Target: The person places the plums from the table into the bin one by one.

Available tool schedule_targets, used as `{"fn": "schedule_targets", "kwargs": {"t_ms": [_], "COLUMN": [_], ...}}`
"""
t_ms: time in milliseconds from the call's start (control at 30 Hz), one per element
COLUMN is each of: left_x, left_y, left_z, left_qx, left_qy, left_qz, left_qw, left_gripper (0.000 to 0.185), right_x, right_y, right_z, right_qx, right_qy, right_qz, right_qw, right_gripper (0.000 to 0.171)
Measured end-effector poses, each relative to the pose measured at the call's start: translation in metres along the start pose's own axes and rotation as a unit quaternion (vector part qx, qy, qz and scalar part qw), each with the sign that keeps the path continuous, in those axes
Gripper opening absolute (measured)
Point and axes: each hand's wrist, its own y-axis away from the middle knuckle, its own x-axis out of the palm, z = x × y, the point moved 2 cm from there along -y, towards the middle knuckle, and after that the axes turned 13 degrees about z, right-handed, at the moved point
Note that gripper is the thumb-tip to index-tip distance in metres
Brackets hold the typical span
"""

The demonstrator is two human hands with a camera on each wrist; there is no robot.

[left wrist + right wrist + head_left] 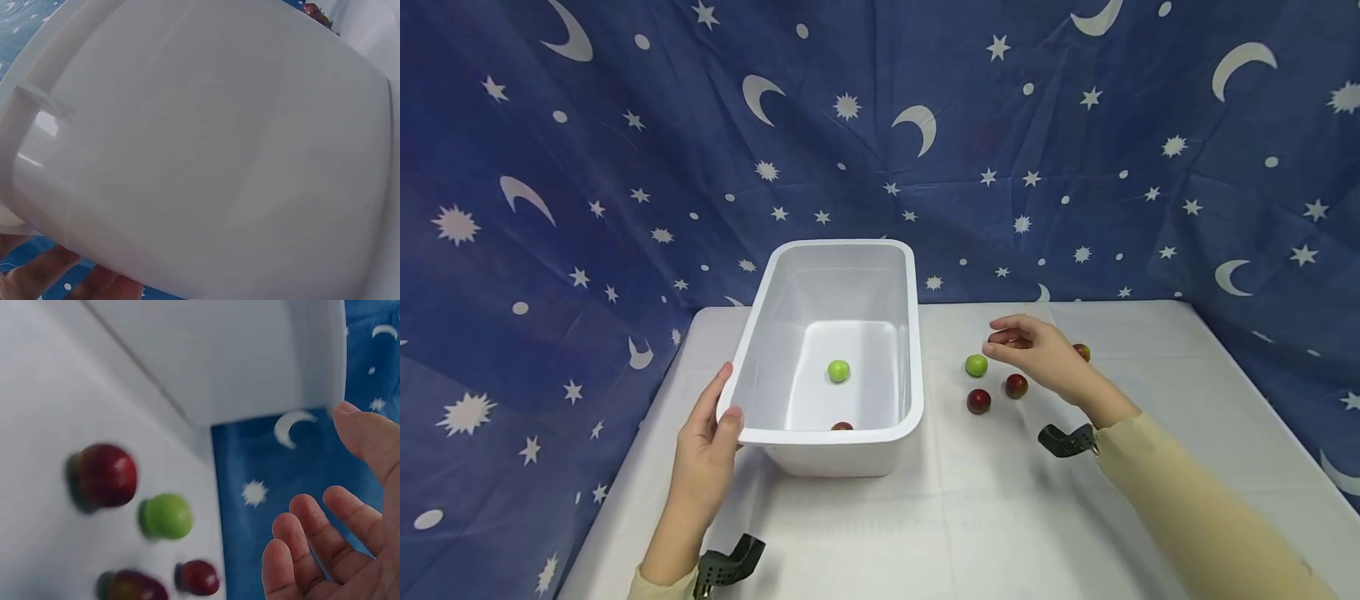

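Note:
My left hand (pixel 703 454) grips the near left corner of a white plastic tub (pixel 912 350), thumb over the rim. In the left wrist view the tub wall (pixel 200 144) fills the picture, with fingers (pixel 44 272) beneath its edge. Inside the tub sit a green fruit (pixel 838 371) and a red fruit (pixel 842 426), the latter partly hidden by the near rim. My right hand (pixel 1037 354) hovers over the fruit right of the tub, fingers loosely bent and holding nothing in the right wrist view. Nearest it are a green fruit (pixel 976 365) and dark red fruits (pixel 1016 386).
Another dark red fruit (pixel 978 401) lies nearer the front, and a red-yellow one (pixel 1081 352) shows behind the right hand. A white cloth (pixel 1000 517) covers the table. Blue star-and-moon fabric (pixel 880 150) hangs behind and along both sides.

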Motion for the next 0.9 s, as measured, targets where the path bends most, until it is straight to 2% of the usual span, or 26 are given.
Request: {"fn": "schedule_targets", "kwargs": {"t_ms": [300, 733, 900], "left_x": [0.000, 0.000, -0.001], "left_y": [0.000, -0.001, 0.000], "left_z": [0.000, 0.000, 0.000], "left_qx": [0.006, 0.008, 0.006], "left_qy": [0.002, 0.005, 0.005], "left_qz": [0.002, 0.003, 0.003], "left_qw": [1.0000, 1.0000, 1.0000], "left_gripper": [0.050, 0.050, 0.050], "right_x": [-0.004, -0.002, 0.000], "right_y": [0.009, 0.013, 0.015], "right_z": [-0.038, -0.061, -0.067], "right_qx": [0.040, 0.082, 0.086], "right_qy": [0.017, 0.041, 0.038], "right_qz": [-0.012, -0.001, 0.002], "right_qw": [0.999, 0.996, 0.996], "right_gripper": [0.075, 0.083, 0.079]}}
